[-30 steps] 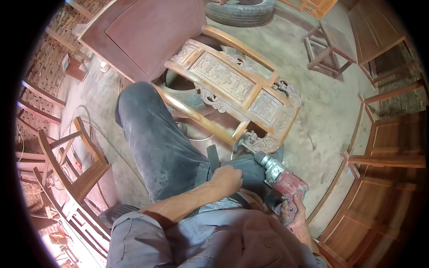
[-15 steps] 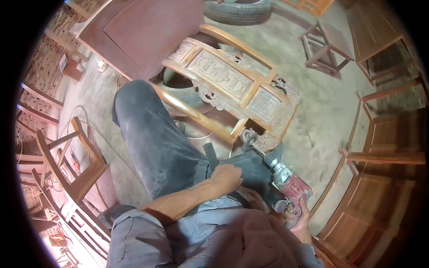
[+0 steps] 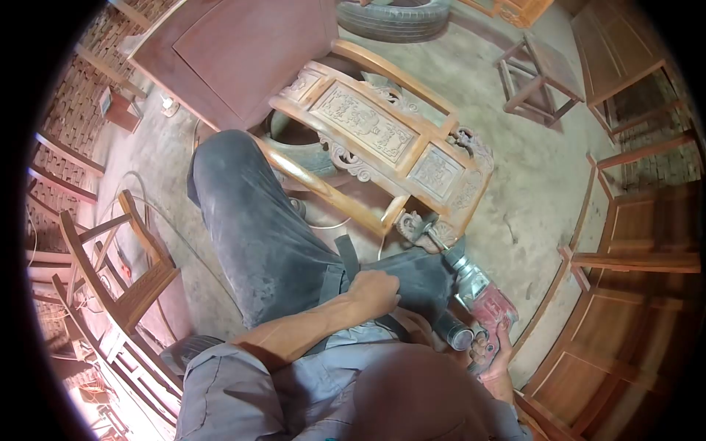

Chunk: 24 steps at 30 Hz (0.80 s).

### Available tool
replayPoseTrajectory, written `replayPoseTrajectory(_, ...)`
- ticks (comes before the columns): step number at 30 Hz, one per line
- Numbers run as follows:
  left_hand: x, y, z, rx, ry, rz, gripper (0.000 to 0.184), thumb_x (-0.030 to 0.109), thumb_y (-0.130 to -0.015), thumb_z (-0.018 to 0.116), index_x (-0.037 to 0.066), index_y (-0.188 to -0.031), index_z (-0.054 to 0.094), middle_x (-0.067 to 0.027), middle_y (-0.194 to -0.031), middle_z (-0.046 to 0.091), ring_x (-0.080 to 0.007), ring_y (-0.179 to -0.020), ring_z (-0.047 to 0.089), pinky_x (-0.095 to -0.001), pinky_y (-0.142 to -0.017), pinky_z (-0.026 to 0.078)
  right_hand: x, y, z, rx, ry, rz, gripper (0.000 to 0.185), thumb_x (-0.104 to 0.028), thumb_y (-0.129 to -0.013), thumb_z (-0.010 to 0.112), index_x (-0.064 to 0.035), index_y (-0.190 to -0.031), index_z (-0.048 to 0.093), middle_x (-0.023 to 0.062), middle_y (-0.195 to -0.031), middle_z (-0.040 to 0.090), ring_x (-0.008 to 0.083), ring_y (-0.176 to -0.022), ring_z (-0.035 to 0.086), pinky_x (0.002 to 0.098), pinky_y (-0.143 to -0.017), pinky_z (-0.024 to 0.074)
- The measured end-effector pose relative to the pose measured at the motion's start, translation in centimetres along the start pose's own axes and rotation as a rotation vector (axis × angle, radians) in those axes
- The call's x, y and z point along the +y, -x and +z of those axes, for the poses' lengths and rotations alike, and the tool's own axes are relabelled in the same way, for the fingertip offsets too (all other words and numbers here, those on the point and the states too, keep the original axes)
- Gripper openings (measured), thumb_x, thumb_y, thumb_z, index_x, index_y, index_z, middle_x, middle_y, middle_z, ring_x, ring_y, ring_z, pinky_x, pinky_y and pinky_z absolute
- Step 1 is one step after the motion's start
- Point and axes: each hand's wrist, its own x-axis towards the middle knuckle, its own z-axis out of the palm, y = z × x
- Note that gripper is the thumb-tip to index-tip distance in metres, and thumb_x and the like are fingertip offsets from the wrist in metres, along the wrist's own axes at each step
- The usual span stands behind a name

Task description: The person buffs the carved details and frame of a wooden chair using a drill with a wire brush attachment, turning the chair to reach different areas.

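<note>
My right hand (image 3: 497, 360) is closed round the handle of a red and silver power drill (image 3: 485, 298). Its long shaft runs up to a blurred grey head (image 3: 418, 229), which lies over the scrolled lower corner of a carved wooden chair back (image 3: 364, 125); whether it touches the wood I cannot tell. My left hand (image 3: 373, 292) rests in a fist on my lap, beside a dark strap (image 3: 346, 253); the inside of the fist is hidden. A dark cylinder with a silver rim (image 3: 457, 336) shows beside the drill's handle.
A tyre (image 3: 298, 158) lies beneath the chair back, and another tyre (image 3: 393, 20) is farther off. Left stands a wooden chair frame (image 3: 118, 272); a small stool (image 3: 540, 77) is at upper right. A brown panel (image 3: 235, 59) adjoins the work. Wooden furniture (image 3: 610, 323) lines the right.
The drill and its grey head have shifted slightly to the right along the carved corner. My left fist has stayed almost where it was.
</note>
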Motion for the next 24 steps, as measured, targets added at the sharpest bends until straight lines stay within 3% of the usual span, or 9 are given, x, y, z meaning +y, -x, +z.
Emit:
replayPoseTrajectory(4,0.5,-0.3,-0.5,-0.039,-0.025,-0.008,0.032,0.035,-0.088,0.065,0.004,-0.092,0.073,-0.0217,-0.084,0.072,-0.0402,-0.082,0.071,-0.0499,-0.075,0.057,0.5,0.5,-1.0,0.071,0.039,0.030,0.055,-0.059,-0.094,0.056,-0.0055,-0.084,0.062,0.0027,-0.063,0.055,0.0148,-0.047,0.049,0.0253,-0.039,0.0353)
replayPoseTrajectory(7,0.4,-0.2,-0.4,-0.048,-0.038,0.007,0.032,0.035,-0.088,0.065,0.004,-0.092,0.073,-0.0215,-0.084,0.072,-0.0398,-0.083,0.071,-0.0497,-0.075,0.057,1.1,0.1,-1.7,-0.084,0.011,0.094,0.053,-0.057,-0.095,0.056,-0.0055,-0.087,0.062,0.0031,-0.065,0.056,0.0144,-0.048,0.051,0.0250,-0.039,0.0360)
replayPoseTrajectory(10,0.3,-0.1,-0.4,-0.044,-0.031,0.013,0.032,0.035,-0.088,0.065,0.004,-0.092,0.073,-0.0216,-0.084,0.072,-0.0397,-0.083,0.071,-0.0497,-0.075,0.056,1.2,0.5,0.0,0.011,-0.043,-0.060,0.051,-0.056,-0.096,0.055,-0.0055,-0.090,0.062,0.0031,-0.067,0.058,0.0141,-0.050,0.051,0.0247,-0.039,0.0364)
replayPoseTrajectory(19,0.4,-0.4,-0.6,-0.085,-0.024,0.059,0.029,0.034,-0.089,0.065,0.006,-0.096,0.072,-0.0213,-0.086,0.072,-0.0403,-0.086,0.070,-0.0499,-0.078,0.055,0.4,1.3,-1.0,-0.014,-0.062,-0.130,0.051,-0.053,-0.099,0.054,-0.0025,-0.106,0.060,0.0012,-0.069,0.057,0.0114,-0.049,0.050,0.0244,-0.038,0.0368)
replayPoseTrajectory(24,0.4,-0.6,-0.8,-0.099,-0.019,0.055,0.029,0.034,-0.090,0.065,0.006,-0.096,0.071,-0.0212,-0.087,0.071,-0.0408,-0.086,0.070,-0.0500,-0.078,0.055,0.1,1.0,-0.2,-0.038,-0.023,-0.070,0.050,-0.053,-0.097,0.056,-0.0026,-0.098,0.060,0.0008,-0.067,0.054,0.0121,-0.048,0.050,0.0251,-0.038,0.0362)
